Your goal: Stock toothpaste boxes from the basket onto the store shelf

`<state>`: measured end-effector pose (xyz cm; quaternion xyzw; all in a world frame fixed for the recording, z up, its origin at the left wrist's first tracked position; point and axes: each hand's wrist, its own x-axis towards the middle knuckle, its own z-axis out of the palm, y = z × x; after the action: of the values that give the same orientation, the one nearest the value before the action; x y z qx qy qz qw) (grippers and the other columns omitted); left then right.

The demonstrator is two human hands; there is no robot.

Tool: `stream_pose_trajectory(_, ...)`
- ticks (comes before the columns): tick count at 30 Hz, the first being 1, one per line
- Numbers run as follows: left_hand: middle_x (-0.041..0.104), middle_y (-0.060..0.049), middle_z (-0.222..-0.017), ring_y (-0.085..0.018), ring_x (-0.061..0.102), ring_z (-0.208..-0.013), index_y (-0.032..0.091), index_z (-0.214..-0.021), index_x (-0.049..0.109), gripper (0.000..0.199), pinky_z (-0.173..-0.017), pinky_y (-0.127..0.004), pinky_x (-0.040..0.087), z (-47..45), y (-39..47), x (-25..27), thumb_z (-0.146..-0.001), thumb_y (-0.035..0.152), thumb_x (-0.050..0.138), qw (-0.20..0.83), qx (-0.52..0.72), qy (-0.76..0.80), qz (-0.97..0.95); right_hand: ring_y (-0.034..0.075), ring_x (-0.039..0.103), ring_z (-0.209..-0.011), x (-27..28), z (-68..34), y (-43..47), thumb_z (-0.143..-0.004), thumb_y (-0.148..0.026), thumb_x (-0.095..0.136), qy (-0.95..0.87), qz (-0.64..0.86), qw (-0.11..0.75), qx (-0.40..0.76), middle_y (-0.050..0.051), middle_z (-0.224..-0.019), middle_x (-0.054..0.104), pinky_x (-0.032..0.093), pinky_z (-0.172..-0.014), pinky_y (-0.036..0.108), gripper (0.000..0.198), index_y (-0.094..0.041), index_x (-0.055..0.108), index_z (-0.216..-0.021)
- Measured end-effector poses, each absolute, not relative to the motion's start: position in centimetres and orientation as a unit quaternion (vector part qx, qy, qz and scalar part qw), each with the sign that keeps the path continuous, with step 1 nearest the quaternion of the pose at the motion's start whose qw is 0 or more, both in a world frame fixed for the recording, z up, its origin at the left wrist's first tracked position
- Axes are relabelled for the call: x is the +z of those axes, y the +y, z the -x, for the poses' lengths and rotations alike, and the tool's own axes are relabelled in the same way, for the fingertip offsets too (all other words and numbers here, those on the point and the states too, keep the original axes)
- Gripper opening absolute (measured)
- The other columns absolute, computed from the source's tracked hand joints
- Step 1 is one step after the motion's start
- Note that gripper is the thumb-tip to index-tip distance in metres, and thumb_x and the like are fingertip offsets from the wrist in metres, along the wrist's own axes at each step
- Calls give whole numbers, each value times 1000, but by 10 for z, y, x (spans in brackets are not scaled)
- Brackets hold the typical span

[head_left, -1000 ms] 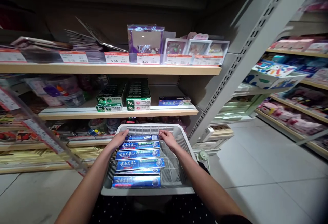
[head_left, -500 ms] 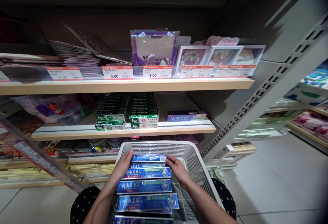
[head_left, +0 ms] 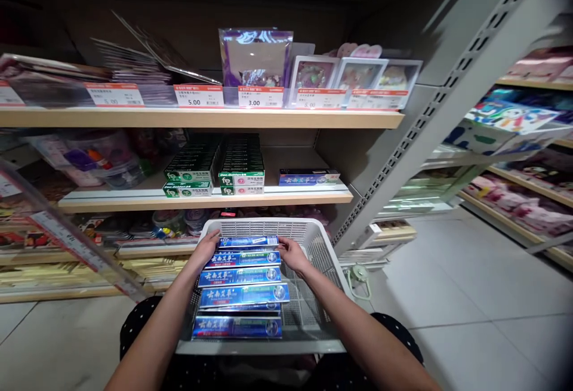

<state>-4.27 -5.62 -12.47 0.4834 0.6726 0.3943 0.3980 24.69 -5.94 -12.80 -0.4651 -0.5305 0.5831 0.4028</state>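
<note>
A white plastic basket rests in front of my knees with several blue toothpaste boxes lined up on its left side. At the far end of that row, my left hand grips the left end of a toothpaste box. My right hand holds the same box's right end, its fingers curled behind it. The boxes lie crosswise, one behind another, their printed faces tilted towards me. Parts of the fingers are hidden behind the boxes.
Ahead, a shelf carries two stacks of green-and-white boxes and one blue box. Above it, another shelf holds packaged goods with price tags. A grey slotted upright stands on the right, beside the tiled floor.
The view has tilted down and turned a little right, so shelves and basket appear higher and further left. Both hands stay at the ends of the far box.
</note>
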Motion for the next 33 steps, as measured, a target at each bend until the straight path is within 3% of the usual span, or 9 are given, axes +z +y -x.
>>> stream_pose_trajectory(3,72,-11,-111,-25,68,-103,13,-114,64,38,-93,-39,51,40,-57,-118,-80,29,55,457,371,677,-442,25,69,-87,-143,-249,-54,-69,-34,69,-548,489,413,538,10,-98,74,54,-80,39,35,-16,70,-99)
stream_pose_trajectory(8,76,-9,-96,-25,72,-87,16,-101,68,26,-80,-38,57,32,-67,-100,-79,29,63,510,380,636,-436,24,67,-84,-148,-256,-43,-71,-46,70,-565,526,447,451,11,-92,73,53,-81,38,42,-13,70,-98)
stream_pose_trajectory(13,74,-10,-103,-25,70,-97,15,-106,67,41,-89,-39,55,29,-71,-88,-69,27,77,462,465,593,-469,23,66,-85,-109,-261,-45,-74,-50,68,-608,526,465,372,10,-91,72,52,-80,36,40,-13,70,-92)
stream_pose_trajectory(17,73,-12,-106,-26,69,-100,13,-107,67,48,-94,-42,53,17,-64,-68,-67,37,78,350,503,568,-549,22,66,-88,-77,-272,-51,-76,-49,66,-601,529,497,334,10,-100,72,53,-82,36,46,-16,68,-109)
stream_pose_trajectory(22,73,-11,-102,-23,70,-95,13,-109,66,40,-91,-38,54,-37,-48,-27,-74,32,72,296,524,537,-591,23,66,-89,-48,-316,-43,-80,-50,62,-590,548,539,248,10,-102,72,52,-85,37,56,-14,62,-123)
stream_pose_trajectory(27,70,-15,-109,-22,69,-96,11,-110,65,34,-91,-38,54,-103,-18,2,-79,26,68,236,532,515,-629,24,66,-97,-18,-373,-16,-85,-47,58,-602,563,545,151,10,-111,70,50,-91,41,52,-16,61,-127)
stream_pose_trajectory(33,71,-15,-104,-24,69,-94,12,-105,67,26,-89,-39,53,-147,8,6,-81,20,66,213,514,553,-620,28,64,-107,-7,-404,22,-86,-33,57,-639,597,480,67,16,-118,67,47,-98,44,45,-11,62,-124)
